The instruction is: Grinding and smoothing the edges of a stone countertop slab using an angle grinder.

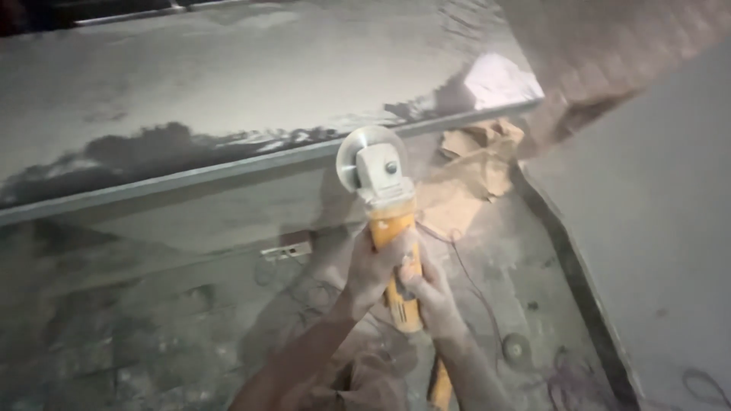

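From the head view, both hands wrap around a yellow angle grinder [390, 236], which points up and away from the person. The left hand [371, 268] holds the body of the tool just below its grey head, its grip closed tight on the yellow casing. The right hand [428, 293] sits just beneath and beside it, its grip also closed around the lower part of the handle, so the two hands touch. Above the left grip, the round disc [358, 156] of the grinder stands at the edge of a long grey stone slab [228, 91], right at the pale metal-looking strip that runs along the slab's front edge. The slab is dusty, with a dark wet-looking band across it. Up and to the right of the grips lies a crumpled piece of brown paper [476, 171] on the dusty floor [518, 259]. A thin cord [472, 285] trails over the floor to the right of the right grip, and a small round disc [516, 348] lies farther right and lower. Another grey slab [662, 213] fills the far right side.
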